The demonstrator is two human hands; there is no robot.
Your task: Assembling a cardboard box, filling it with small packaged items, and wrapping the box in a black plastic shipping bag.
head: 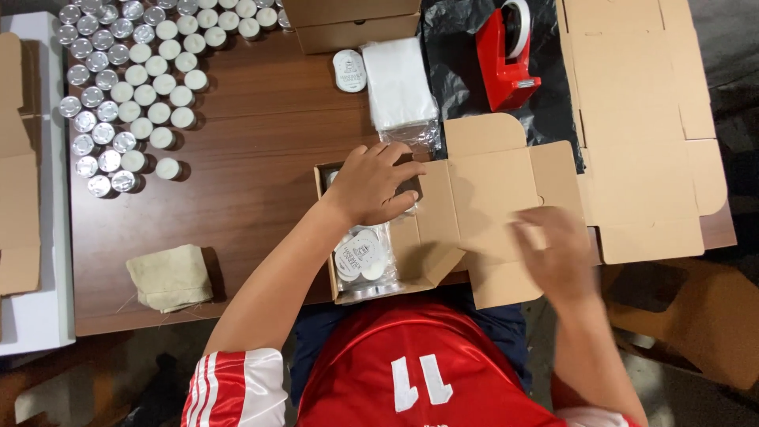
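Observation:
An open brown cardboard box [443, 265] lies at the table's near edge with its lid [494, 186] folded out to the right. My left hand [375, 182] rests palm down inside the box, over a clear bag of small round white items [364, 261]. My right hand [557, 253] hovers blurred over the lid's front flap, fingers spread, holding nothing that I can see.
Several small metal tins and white round candles [130, 87] cover the far left. A beige cloth pouch [168, 277], a stack of clear bags [399, 83], a red tape dispenser [506, 55], flat cardboard blanks [640, 119] and a closed box [352, 24] surround the work area.

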